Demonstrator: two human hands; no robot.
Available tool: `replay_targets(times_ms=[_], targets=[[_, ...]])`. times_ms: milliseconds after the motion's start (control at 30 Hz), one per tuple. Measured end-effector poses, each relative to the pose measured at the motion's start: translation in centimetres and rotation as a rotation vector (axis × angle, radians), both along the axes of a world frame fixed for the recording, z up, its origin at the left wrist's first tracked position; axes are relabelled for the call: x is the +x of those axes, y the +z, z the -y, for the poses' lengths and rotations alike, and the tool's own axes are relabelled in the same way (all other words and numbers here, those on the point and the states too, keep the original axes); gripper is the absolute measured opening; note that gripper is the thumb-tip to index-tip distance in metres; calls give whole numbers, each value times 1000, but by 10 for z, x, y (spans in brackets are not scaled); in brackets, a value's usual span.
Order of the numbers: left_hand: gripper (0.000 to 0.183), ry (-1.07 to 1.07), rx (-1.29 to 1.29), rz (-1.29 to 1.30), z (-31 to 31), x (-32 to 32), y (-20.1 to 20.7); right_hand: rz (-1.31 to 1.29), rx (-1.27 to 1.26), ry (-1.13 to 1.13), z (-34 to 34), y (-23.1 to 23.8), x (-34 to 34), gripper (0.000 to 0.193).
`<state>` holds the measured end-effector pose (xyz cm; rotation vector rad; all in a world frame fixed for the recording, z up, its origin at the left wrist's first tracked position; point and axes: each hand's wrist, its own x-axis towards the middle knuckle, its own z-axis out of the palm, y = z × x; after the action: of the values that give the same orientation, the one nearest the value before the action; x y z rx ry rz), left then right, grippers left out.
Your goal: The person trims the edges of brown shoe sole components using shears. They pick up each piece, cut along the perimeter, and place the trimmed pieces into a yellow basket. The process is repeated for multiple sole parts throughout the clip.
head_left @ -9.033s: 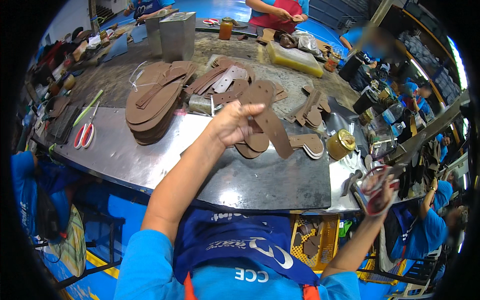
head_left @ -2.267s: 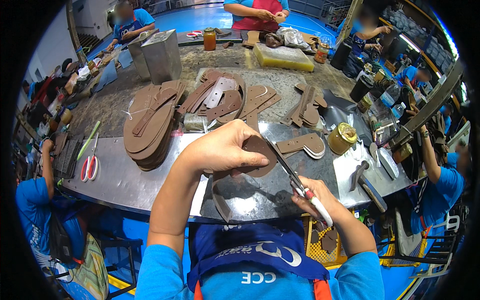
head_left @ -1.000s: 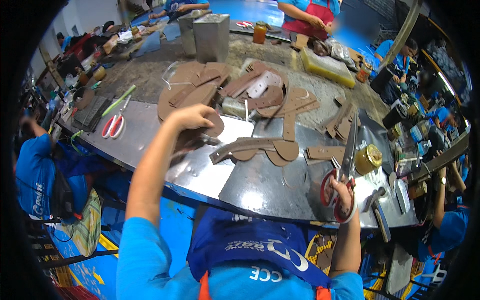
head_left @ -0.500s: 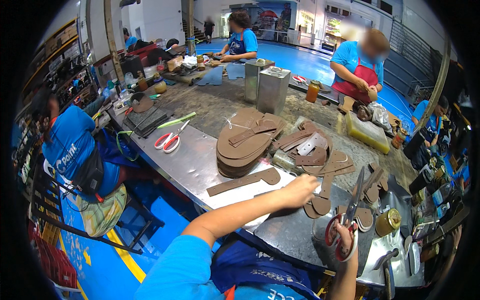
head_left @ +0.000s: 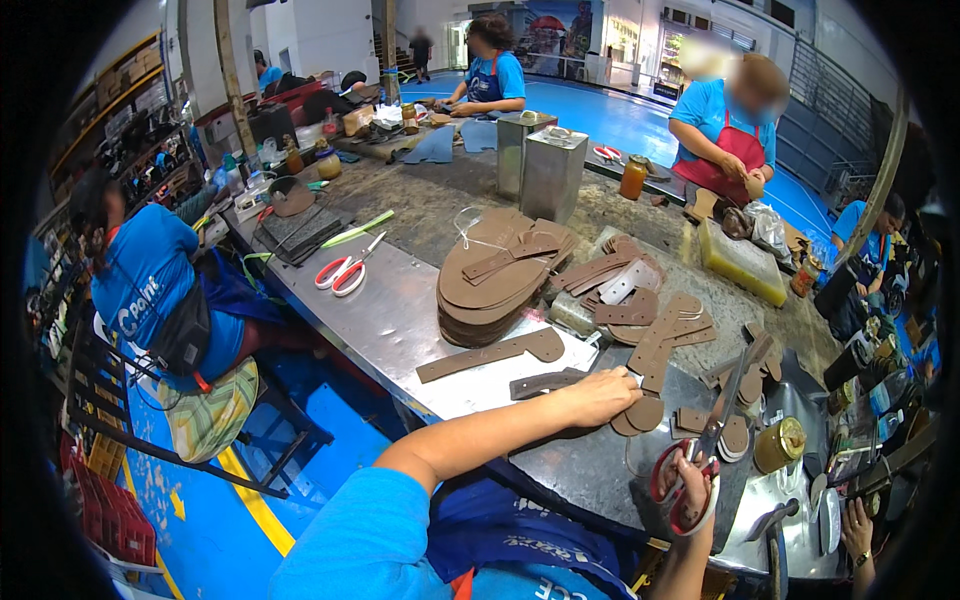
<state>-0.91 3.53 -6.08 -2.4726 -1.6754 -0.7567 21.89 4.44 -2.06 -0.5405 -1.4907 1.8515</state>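
Observation:
My right hand [head_left: 690,492] grips a pair of scissors [head_left: 712,437] by its red and white handles, the blades pointing up and slightly parted. Palm down, my left hand [head_left: 603,397] is low over the bench beside brown strap pieces [head_left: 655,352] with rounded ends. Its fingers are curled, with a small white bit at the tips that I cannot identify. A dark curved strip [head_left: 545,384] lies beside my left wrist. Farther left, a long brown strap [head_left: 490,357] with small holes lies on a white sheet [head_left: 455,390].
Brown sole-shaped pieces [head_left: 490,285] form a stack ahead. Other scissors [head_left: 342,275] lie at left. Two metal cans [head_left: 553,175] stand behind, a yellowish jar [head_left: 779,445] at right. Co-workers sit around the bench; another person's hand [head_left: 858,530] shows at lower right.
My left hand has lowered toward the strap pieces, and the dark strip beside it shows more. The scissors stay in my right hand. The view has shifted slightly.

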Motion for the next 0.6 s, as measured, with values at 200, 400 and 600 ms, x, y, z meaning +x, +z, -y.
replay_targets(times_ms=[200,400,600], targets=[[14,-8,-46,-118,2,6,12,94,99,-9,5,6,4,23],[12,42,0,56,4,12,11,130,179,-14,6,11,5,22],[15,118,-254,271,-7,10,16,193,219,-19,5,11,1,19]])
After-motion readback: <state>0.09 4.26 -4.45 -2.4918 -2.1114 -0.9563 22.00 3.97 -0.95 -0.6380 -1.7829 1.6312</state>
